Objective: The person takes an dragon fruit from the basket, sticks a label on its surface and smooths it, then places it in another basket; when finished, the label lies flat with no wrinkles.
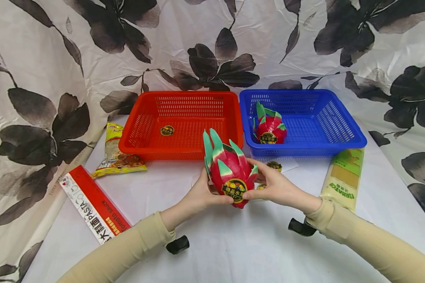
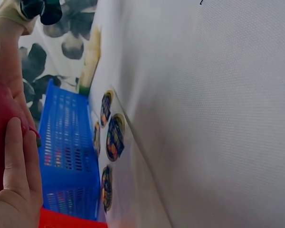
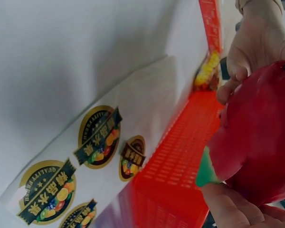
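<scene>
A red dragon fruit [image 1: 230, 167] with green leaf tips is held up over the white table between both hands. My left hand [image 1: 200, 192] grips its left side, thumb at the front. My right hand [image 1: 274, 184] holds the opposite side, its thumb on the edge of a round black-and-gold sticker [image 1: 235, 190] on the fruit's front. Beneath the fruit lies a white sheet [image 3: 149, 83] bearing several such stickers [image 3: 99, 137]. Behind stands a blue basket [image 1: 304, 151], where another stickered dragon fruit [image 1: 269, 127] sits at the left.
A red basket [image 1: 177, 154] adjoins the blue one and carries a similar sticker [image 1: 167, 130] inside. At the left lie a yellow snack bag [image 1: 122, 159] and a red-and-white pasta box [image 1: 95, 204]. A green-and-yellow noodle pack [image 1: 343, 177] lies at the right.
</scene>
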Demonstrator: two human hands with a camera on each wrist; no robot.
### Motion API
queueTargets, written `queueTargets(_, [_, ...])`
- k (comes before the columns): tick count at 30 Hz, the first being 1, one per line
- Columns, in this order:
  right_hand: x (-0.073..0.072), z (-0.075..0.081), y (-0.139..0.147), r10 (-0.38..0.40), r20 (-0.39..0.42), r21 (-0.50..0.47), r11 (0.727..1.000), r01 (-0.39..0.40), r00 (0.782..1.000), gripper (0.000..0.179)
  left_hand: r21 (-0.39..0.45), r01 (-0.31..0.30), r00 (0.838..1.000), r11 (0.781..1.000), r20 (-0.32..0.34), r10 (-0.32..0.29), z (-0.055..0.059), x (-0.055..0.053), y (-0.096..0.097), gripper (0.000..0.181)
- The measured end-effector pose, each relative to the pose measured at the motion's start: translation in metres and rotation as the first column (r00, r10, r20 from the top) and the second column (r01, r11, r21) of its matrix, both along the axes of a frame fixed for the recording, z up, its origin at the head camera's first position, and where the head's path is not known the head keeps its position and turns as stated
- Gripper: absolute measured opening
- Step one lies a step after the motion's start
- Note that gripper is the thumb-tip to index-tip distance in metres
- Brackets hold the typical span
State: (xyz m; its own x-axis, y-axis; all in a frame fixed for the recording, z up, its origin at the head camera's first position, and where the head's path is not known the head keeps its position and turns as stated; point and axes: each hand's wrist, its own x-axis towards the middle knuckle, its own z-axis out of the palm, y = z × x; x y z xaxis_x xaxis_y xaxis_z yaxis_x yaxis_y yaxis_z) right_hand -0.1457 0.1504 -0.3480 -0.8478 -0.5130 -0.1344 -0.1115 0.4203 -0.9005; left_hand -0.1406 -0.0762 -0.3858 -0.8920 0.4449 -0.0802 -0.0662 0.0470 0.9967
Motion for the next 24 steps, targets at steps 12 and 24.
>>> queueTargets(12, [0.0003,-0.0023,0.0009,-0.005,0.017,-0.001,1.0,0.005,1.0,0.091,-0.01,-0.001,1.0,1.0,0.001,0.001,0.0,-0.0002,0.0008,0.1])
queueTargets(24, [0.0007,-0.0021,-0.0015,-0.034,0.045,0.002,0.999,0.034,0.998,0.086,-0.008,0.003,1.0,1.0,-0.016,-0.003,0.0014,0.0007,0.0017,0.106])
